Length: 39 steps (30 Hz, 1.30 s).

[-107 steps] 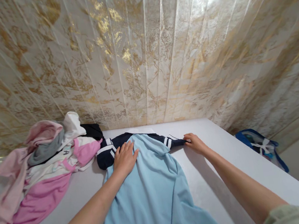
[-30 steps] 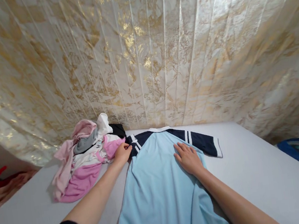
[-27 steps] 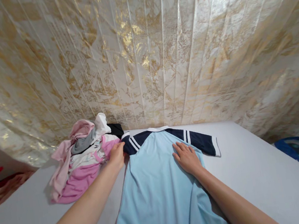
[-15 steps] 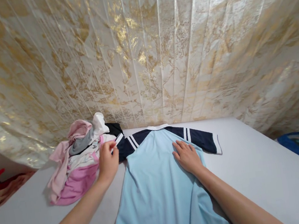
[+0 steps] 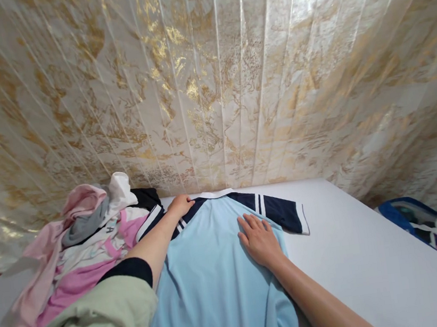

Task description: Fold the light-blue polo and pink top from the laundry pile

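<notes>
A light blue shirt [image 5: 217, 276] with navy sleeves and a white collar lies face down on the white table [image 5: 355, 258], its collar toward the wall. My left hand [image 5: 181, 205] rests on the navy left shoulder beside the collar, fingers curled together on the fabric. The left sleeve [image 5: 151, 221] lies spread out toward the clothes pile. My right hand [image 5: 257, 239] lies flat and open on the blue back of the shirt, just below the right sleeve [image 5: 285, 213], which is spread out to the right.
A heap of pink, white, grey and black clothes [image 5: 76, 241] sits on the table at the left, touching the shirt's left sleeve. A gold-patterned wall [image 5: 211, 78] stands right behind the table. A blue bag [image 5: 428, 224] lies on the floor at the right.
My left hand let the left sleeve's cuff go, leaving the sleeve spread out, and moved up to the shoulder by the collar. My right hand has stayed flat on the shirt's back.
</notes>
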Motion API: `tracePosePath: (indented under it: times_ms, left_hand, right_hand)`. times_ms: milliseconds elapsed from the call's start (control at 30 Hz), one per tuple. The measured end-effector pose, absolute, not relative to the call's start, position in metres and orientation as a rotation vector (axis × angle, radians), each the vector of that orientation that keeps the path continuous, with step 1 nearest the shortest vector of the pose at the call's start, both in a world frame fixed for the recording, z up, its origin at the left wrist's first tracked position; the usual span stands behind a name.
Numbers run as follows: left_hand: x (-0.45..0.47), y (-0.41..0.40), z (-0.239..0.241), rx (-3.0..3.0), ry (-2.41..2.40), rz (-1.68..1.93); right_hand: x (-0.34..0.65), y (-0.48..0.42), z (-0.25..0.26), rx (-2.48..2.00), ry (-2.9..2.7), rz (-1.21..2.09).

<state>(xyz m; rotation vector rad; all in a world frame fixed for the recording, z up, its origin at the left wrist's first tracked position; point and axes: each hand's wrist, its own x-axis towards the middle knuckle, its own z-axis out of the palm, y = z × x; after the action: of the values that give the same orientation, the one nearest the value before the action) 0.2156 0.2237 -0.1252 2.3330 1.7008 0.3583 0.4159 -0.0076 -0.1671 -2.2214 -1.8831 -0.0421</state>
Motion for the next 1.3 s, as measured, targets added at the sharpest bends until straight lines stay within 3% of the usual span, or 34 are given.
tracePosePath:
  times_ms: [367, 600, 867, 1067, 1300]
  left_hand:
    - [0.25, 0.202, -0.139, 2.508, 1.811, 0.445]
    - [0.253, 0.189, -0.159, 2.664, 1.538, 0.287]
    - [0.257, 0.152, -0.145, 2.667, 1.469, 0.028]
    - [0.203, 0.054, -0.148, 2.737, 1.154, 0.125]
    - [0.093, -0.017, -0.127, 2.554, 0.995, 0.179]
  right_hand:
    - [0.416, -0.006, -0.166, -2.216, -1.916, 0.008]
    - [0.415, -0.007, -0.161, -2.226, -1.919, 0.024]
    - [0.416, -0.008, -0.158, -2.22, -1.911, 0.043]
    - [0.421, -0.008, -0.158, -2.153, -1.904, 0.078]
    - [0.459, -0.063, -0.132, -1.832, -1.892, 0.474]
